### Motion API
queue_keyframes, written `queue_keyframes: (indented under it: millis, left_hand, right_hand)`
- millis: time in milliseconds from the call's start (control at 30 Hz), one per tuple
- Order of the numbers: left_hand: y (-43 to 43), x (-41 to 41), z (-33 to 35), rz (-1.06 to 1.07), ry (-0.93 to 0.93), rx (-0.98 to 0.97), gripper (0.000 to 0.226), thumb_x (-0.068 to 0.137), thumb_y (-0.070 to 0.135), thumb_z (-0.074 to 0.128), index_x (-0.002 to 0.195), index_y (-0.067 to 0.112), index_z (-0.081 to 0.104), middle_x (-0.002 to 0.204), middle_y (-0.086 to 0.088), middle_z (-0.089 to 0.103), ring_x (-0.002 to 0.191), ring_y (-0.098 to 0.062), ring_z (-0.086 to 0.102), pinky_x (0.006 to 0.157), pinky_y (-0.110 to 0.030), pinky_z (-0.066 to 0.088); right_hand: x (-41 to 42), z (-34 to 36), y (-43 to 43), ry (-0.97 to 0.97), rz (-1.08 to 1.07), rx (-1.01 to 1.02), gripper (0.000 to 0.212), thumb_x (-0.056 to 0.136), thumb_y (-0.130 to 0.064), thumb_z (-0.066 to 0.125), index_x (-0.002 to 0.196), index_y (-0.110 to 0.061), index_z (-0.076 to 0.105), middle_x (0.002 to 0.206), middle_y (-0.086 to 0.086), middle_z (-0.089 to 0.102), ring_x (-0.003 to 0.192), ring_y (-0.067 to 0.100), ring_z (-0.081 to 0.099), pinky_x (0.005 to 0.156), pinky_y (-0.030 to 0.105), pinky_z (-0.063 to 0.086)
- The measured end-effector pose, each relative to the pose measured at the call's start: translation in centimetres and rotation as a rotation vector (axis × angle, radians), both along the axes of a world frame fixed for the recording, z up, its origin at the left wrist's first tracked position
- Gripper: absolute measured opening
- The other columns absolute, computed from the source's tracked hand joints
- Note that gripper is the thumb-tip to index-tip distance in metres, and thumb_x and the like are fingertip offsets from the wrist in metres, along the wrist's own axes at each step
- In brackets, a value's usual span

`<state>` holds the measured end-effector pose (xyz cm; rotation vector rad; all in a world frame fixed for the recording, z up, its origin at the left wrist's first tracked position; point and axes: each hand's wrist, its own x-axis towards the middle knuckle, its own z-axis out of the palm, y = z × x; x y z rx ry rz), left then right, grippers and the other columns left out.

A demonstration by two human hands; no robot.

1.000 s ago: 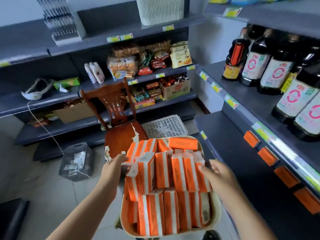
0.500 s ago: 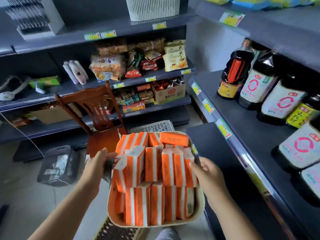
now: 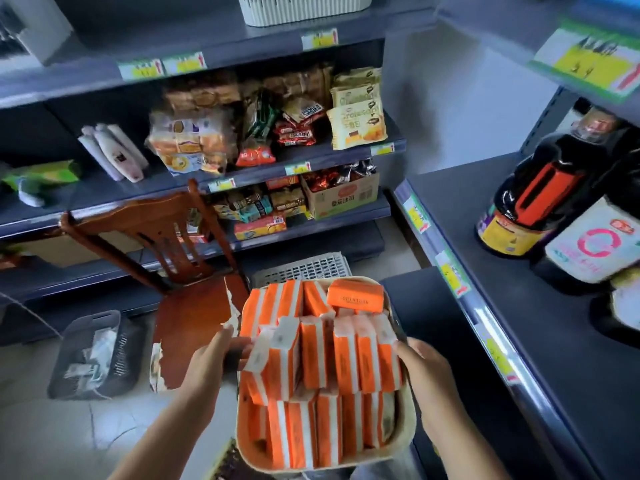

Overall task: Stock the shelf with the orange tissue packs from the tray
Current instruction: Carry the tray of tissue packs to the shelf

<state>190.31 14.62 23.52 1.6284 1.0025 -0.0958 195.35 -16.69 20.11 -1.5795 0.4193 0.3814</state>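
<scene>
Gripping the tray by its sides, left hand and right hand both curled on its rim, orange tissue packs standing inside.

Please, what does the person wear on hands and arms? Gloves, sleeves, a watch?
The left hand and right hand are ungloved, without visible rings. The left forearm and right forearm are bare to the frame's edge: no sleeve, watch or bracelet shows.

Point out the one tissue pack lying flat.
Head view: the flat pack lies atop the upright packs in the far right corner of the tray, right of the wooden chair.
</scene>
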Motion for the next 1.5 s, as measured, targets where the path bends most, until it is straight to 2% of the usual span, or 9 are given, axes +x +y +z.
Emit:
queue_keyframes:
  millis: [233, 367, 567, 667, 800, 933, 1267, 1400, 1500]
  left_hand:
    - [1.4, 4.2, -3.2, -0.044, 0.041, -0.028, 0.053, 0.107, 0.044, 0.042, 0.097, 0.013, 0.083, 0.093, -0.013, 0.079, 0.084, -0.035, 0.073, 0.083, -0.043, 0.058]
    - [2.2, 5.7, -4.0, -0.127, 0.082, -0.089, 0.055, 0.107, 0.049, 0.04, 0.101, 0.017, 0.084, 0.098, -0.006, 0.081, 0.094, -0.031, 0.076, 0.09, -0.044, 0.059]
    - [3.9, 10.1, -6.2, -0.297, 0.163, -0.206, 0.056, 0.107, 0.054, 0.039, 0.111, 0.013, 0.075, 0.096, -0.011, 0.08, 0.088, -0.029, 0.078, 0.098, -0.052, 0.057]
    - [5.9, 12.6, -8.9, -0.368, 0.168, -0.259, 0.054, 0.109, 0.051, 0.037, 0.112, 0.007, 0.068, 0.088, -0.012, 0.079, 0.079, -0.028, 0.078, 0.078, -0.043, 0.062]
    - [7.8, 15.4, -11.7, -0.386, 0.194, -0.274, 0.055, 0.108, 0.031, 0.042, 0.062, 0.01, 0.063, 0.047, -0.016, 0.044, 0.036, -0.019, 0.049, 0.045, -0.028, 0.039]
    - [8.7, 17.4, -16.2, -0.48, 0.264, -0.328, 0.047, 0.086, 0.052, 0.061, 0.102, 0.009, 0.068, 0.081, -0.022, 0.069, 0.066, -0.037, 0.063, 0.056, -0.039, 0.05]
    - [2.5, 18.5, -25.5, -0.697, 0.313, -0.072, 0.026, 0.079, 0.042, 0.06, 0.08, 0.022, 0.076, 0.079, -0.005, 0.074, 0.078, -0.028, 0.07, 0.078, -0.051, 0.057]
    - [-1.9, 15.6, -30.1, -0.693, 0.217, 0.157, 0.041, 0.082, 0.057, 0.05, 0.1, 0.028, 0.071, 0.093, 0.004, 0.073, 0.094, -0.021, 0.067, 0.086, -0.039, 0.053]
    - [-3.5, 14.0, -37.0, -0.682, 0.129, 0.232, 0.043, 0.087, 0.059, 0.049, 0.109, 0.029, 0.072, 0.1, 0.005, 0.075, 0.102, -0.019, 0.068, 0.092, -0.043, 0.054]
  right_hand:
    - [4.7, -3.0, 0.4, 0.089, -0.057, 0.065, 0.04, 0.082, -0.034, 0.07, 0.091, 0.005, 0.063, 0.091, 0.03, 0.068, 0.072, 0.026, 0.063, 0.071, 0.042, 0.045]
    - [5.7, -4.0, 0.7, 0.152, -0.111, 0.067, 0.019, 0.091, -0.022, 0.062, 0.084, -0.007, 0.072, 0.086, 0.022, 0.074, 0.072, 0.029, 0.067, 0.072, 0.043, 0.048]
    - [6.8, -5.5, 3.0, 0.206, -0.288, 0.021, 0.049, 0.061, -0.041, 0.069, 0.08, 0.003, 0.057, 0.078, 0.021, 0.065, 0.072, 0.028, 0.058, 0.072, 0.044, 0.041]
    - [6.9, -6.7, 4.8, 0.259, -0.406, -0.013, 0.034, 0.061, -0.037, 0.07, 0.071, -0.008, 0.055, 0.071, 0.013, 0.056, 0.069, 0.025, 0.052, 0.07, 0.043, 0.038]
    - [5.5, -8.8, 6.1, 0.39, -0.568, -0.045, 0.025, 0.076, -0.025, 0.078, 0.066, -0.008, 0.061, 0.068, 0.011, 0.057, 0.063, 0.025, 0.057, 0.067, 0.039, 0.041]
    - [2.5, -9.6, 6.9, 0.421, -0.692, -0.065, 0.017, 0.08, -0.014, 0.08, 0.078, -0.016, 0.064, 0.072, 0.003, 0.061, 0.064, 0.013, 0.06, 0.062, 0.029, 0.045]
    - [-5.2, -18.1, 4.6, 0.663, -0.524, -0.19, 0.02, 0.092, -0.025, 0.068, 0.086, -0.006, 0.071, 0.089, 0.018, 0.072, 0.083, 0.028, 0.067, 0.079, 0.044, 0.051]
    - [-6.6, -24.7, 4.0, 0.753, -0.393, -0.212, 0.019, 0.093, -0.019, 0.067, 0.09, -0.002, 0.061, 0.086, 0.021, 0.063, 0.078, 0.028, 0.06, 0.073, 0.042, 0.049]
    - [-7.4, -30.8, 2.6, 0.886, -0.385, -0.156, 0.025, 0.09, -0.021, 0.072, 0.09, 0.002, 0.062, 0.086, 0.015, 0.059, 0.082, 0.028, 0.059, 0.096, 0.055, 0.053]
